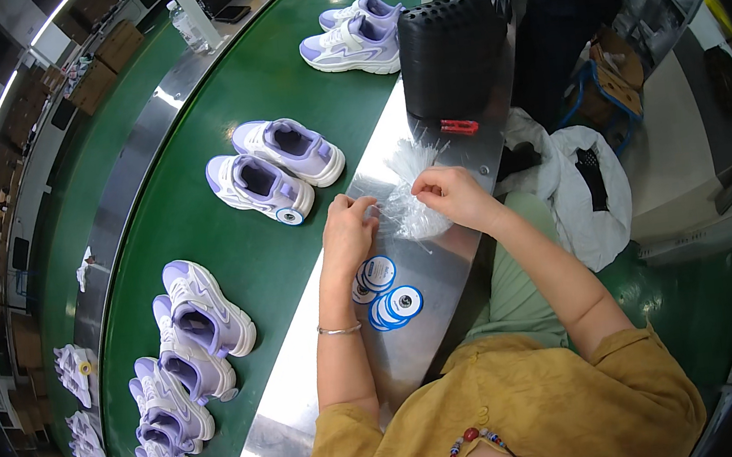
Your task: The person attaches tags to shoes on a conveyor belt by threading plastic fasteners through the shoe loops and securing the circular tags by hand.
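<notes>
Both my left hand [349,226] and right hand [453,196] pinch the clear plastic ties [410,214] over the bench [442,260], round tags [387,294] close for reach.

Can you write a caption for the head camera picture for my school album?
Both hands, left hand and right hand, pick at a clear plastic bundle beside purple-and-white sneakers on a green belt.

Pairs of lilac-and-white sneakers [276,168] ride the green conveyor belt [203,220]; a black perforated bin [452,52] stands by a red clip [459,127].
</notes>
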Tool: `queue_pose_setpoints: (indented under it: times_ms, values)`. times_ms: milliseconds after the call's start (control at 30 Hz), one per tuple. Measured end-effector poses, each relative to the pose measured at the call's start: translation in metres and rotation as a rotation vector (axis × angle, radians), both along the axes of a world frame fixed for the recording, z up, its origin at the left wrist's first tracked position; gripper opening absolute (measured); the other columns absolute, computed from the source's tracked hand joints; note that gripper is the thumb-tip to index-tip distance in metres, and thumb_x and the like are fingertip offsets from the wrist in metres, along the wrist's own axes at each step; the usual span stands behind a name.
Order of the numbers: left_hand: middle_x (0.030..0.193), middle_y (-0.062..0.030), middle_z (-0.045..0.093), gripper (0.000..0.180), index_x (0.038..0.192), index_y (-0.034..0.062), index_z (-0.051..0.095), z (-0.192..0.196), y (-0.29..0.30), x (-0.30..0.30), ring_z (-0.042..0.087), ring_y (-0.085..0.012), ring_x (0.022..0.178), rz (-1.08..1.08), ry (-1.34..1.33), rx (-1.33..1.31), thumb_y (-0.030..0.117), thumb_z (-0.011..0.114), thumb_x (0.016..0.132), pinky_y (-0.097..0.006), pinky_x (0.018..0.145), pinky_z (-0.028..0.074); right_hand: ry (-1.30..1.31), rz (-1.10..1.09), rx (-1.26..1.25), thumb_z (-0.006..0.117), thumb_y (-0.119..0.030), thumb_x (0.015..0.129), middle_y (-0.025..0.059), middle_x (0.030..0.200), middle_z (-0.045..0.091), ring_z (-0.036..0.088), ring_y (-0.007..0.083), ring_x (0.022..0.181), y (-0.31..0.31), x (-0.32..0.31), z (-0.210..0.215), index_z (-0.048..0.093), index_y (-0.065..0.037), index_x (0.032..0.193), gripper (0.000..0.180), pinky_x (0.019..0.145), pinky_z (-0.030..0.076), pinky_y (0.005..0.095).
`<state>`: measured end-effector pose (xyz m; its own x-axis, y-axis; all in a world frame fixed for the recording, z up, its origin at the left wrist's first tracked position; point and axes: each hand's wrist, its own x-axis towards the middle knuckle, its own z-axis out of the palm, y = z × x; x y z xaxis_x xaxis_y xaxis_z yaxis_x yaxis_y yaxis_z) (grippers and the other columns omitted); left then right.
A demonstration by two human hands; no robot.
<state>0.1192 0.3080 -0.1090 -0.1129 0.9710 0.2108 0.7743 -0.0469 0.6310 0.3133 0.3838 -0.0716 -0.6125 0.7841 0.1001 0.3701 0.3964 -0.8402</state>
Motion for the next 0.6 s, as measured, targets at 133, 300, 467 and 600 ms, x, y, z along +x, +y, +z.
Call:
queue_pose_setpoints:
  times_ms: [133, 300, 467, 600]
  values:
    - [0.081, -0.0109, 0.051, 0.014, 0.083, 0.0057, 0.062, 0.003, -0.032, 0.009, 0.053, -0.0276, 0.082, 0.014, 0.090, 0.038, 0.005, 0.065, 0.070, -0.037, 0.068, 0.046, 0.014, -0.029, -0.010, 0.057, -0.005, 0.079, 0.0122, 0.077, 0.062, 0.059, 0.0196, 0.064, -0.035, 0.002, -0.003, 0.062, 0.001, 0.085, 0.010, 0.059, 0.046, 0.0296]
    - [0.080, -0.0117, 0.052, 0.007, 0.074, 0.0031, 0.057, 0.018, -0.034, 0.008, 0.053, -0.0295, 0.080, 0.002, 0.114, 0.071, 0.002, 0.062, 0.069, -0.039, 0.067, 0.046, 0.041, -0.046, -0.013, 0.057, -0.005, 0.079, 0.0122, 0.077, 0.061, 0.060, 0.0217, 0.065, -0.035, 0.009, 0.006, 0.062, 0.000, 0.084, 0.009, 0.059, 0.046, 0.0308]
    - [0.078, -0.0140, 0.054, 0.003, 0.077, 0.0006, 0.055, 0.050, -0.032, 0.016, 0.055, -0.0322, 0.078, 0.013, 0.107, 0.007, 0.002, 0.057, 0.076, -0.040, 0.067, 0.045, 0.061, -0.020, 0.393, 0.058, -0.001, 0.077, 0.0111, 0.088, 0.060, 0.058, 0.0225, 0.076, -0.032, -0.001, 0.011, 0.060, -0.001, 0.091, 0.014, 0.067, 0.046, 0.0298]
    - [0.077, -0.0148, 0.055, 0.004, 0.079, 0.0002, 0.055, 0.059, -0.032, 0.015, 0.056, -0.0339, 0.073, -0.028, 0.009, 0.012, 0.003, 0.058, 0.077, -0.041, 0.065, 0.045, -0.021, 0.070, 0.603, 0.057, -0.004, 0.077, 0.0122, 0.098, 0.058, 0.055, 0.0302, 0.093, -0.041, -0.028, 0.002, 0.058, -0.003, 0.095, 0.019, 0.078, 0.044, 0.0383]
